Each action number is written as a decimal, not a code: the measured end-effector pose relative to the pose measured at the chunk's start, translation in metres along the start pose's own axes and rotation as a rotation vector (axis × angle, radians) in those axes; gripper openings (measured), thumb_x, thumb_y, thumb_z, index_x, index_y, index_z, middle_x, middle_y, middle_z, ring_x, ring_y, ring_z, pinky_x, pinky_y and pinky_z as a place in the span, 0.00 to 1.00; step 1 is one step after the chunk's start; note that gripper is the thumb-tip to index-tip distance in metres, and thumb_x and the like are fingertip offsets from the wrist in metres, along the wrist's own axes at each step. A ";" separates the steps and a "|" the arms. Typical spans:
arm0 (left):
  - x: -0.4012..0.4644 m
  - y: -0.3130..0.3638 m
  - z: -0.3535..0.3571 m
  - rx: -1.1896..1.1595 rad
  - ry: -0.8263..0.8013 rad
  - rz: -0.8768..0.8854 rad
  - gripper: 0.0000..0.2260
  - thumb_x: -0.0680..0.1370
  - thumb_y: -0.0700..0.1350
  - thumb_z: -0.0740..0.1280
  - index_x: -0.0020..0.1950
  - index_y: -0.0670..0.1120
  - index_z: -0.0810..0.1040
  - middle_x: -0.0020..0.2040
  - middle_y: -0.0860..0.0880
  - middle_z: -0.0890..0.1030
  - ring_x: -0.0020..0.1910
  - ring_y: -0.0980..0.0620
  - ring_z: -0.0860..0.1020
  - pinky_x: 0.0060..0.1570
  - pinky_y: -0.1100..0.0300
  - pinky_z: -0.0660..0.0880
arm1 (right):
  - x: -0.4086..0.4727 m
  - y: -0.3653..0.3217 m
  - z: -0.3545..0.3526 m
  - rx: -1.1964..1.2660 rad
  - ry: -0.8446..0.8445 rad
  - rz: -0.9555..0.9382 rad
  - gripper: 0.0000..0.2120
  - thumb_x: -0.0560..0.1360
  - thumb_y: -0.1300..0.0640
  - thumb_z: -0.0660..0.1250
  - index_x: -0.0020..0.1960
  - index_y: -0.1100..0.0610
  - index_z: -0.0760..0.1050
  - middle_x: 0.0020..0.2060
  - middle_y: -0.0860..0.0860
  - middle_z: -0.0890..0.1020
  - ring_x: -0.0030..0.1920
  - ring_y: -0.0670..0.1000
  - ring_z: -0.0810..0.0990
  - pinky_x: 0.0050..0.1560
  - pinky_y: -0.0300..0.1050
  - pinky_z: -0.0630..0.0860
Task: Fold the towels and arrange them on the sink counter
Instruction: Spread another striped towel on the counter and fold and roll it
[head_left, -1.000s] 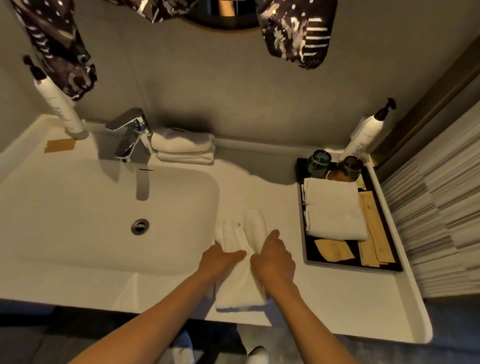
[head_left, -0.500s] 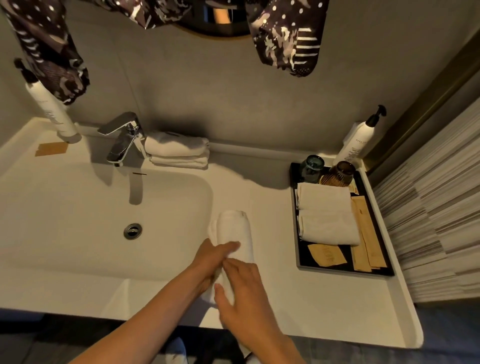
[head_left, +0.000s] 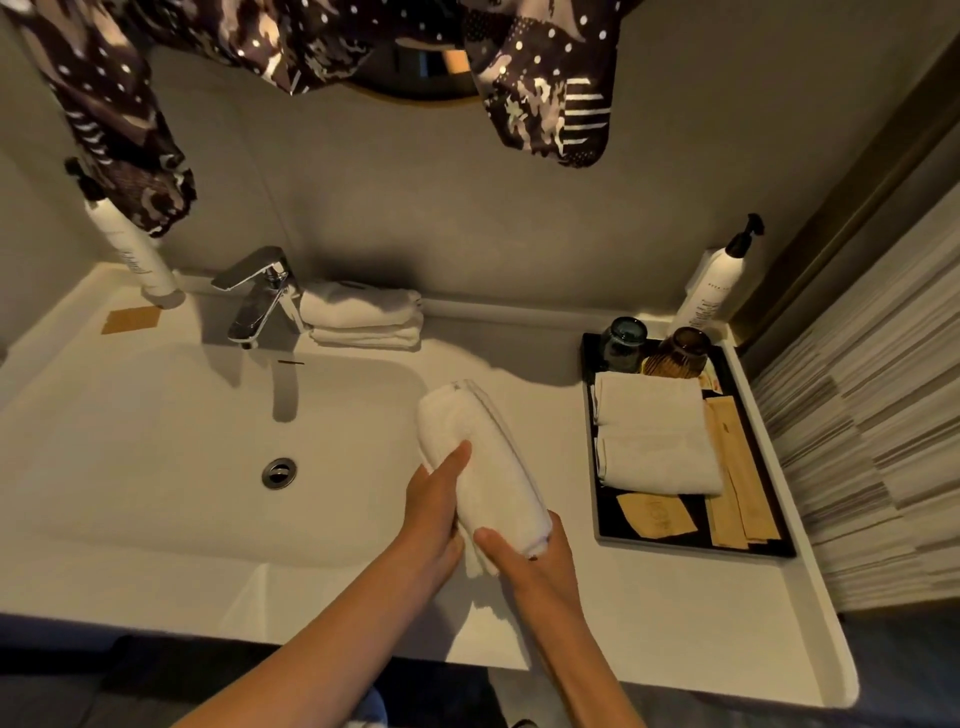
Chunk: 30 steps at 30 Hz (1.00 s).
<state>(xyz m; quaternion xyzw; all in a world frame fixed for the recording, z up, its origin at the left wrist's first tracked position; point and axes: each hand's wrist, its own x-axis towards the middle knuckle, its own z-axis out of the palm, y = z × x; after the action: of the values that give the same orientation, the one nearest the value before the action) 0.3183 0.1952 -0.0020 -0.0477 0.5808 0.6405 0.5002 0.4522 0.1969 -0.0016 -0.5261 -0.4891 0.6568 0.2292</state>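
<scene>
Both hands, left hand (head_left: 434, 506) and right hand (head_left: 530, 558), grasp a white towel (head_left: 480, 457) rolled into a thick tube.

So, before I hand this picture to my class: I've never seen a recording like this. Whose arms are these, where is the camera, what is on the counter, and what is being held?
No machine here: a person works with two bare hands. The one wide-angle camera sits on their head, looking forward and down, so the arms enter from the bottom edge.

The left hand and right hand together grip a white towel folded into a long bundle, at the basin's right edge.

On the white sink counter you see a chrome faucet, with a stack of folded towels beside it. At right a black tray holds two more folded towels, two tumblers and paper packets. Pump bottles stand in each back corner, left and right. A patterned cloth hangs above.
</scene>
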 end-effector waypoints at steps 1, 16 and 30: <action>-0.003 -0.004 0.004 -0.059 0.018 -0.069 0.21 0.78 0.50 0.70 0.66 0.41 0.75 0.56 0.40 0.83 0.53 0.41 0.81 0.52 0.49 0.80 | -0.001 -0.001 -0.001 -0.004 0.026 -0.039 0.24 0.66 0.55 0.79 0.57 0.46 0.71 0.50 0.44 0.80 0.44 0.36 0.80 0.37 0.29 0.75; 0.039 0.011 -0.028 -0.265 -0.211 -0.258 0.29 0.71 0.47 0.77 0.69 0.38 0.73 0.62 0.34 0.80 0.61 0.34 0.79 0.67 0.39 0.70 | 0.066 -0.021 -0.007 0.296 -0.064 0.250 0.19 0.70 0.69 0.71 0.60 0.70 0.75 0.46 0.63 0.83 0.37 0.57 0.85 0.30 0.44 0.80; 0.270 0.094 0.061 0.003 -0.160 -0.187 0.31 0.73 0.59 0.73 0.68 0.41 0.74 0.55 0.36 0.84 0.50 0.39 0.85 0.49 0.45 0.83 | 0.319 -0.114 0.036 -0.245 0.275 0.116 0.29 0.77 0.53 0.69 0.71 0.67 0.66 0.69 0.63 0.72 0.69 0.63 0.69 0.68 0.49 0.65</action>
<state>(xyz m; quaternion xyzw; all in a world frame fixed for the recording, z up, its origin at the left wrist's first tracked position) 0.1512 0.4184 -0.0906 -0.0497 0.5328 0.5922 0.6025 0.2862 0.4905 -0.0510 -0.6621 -0.4984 0.5264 0.1897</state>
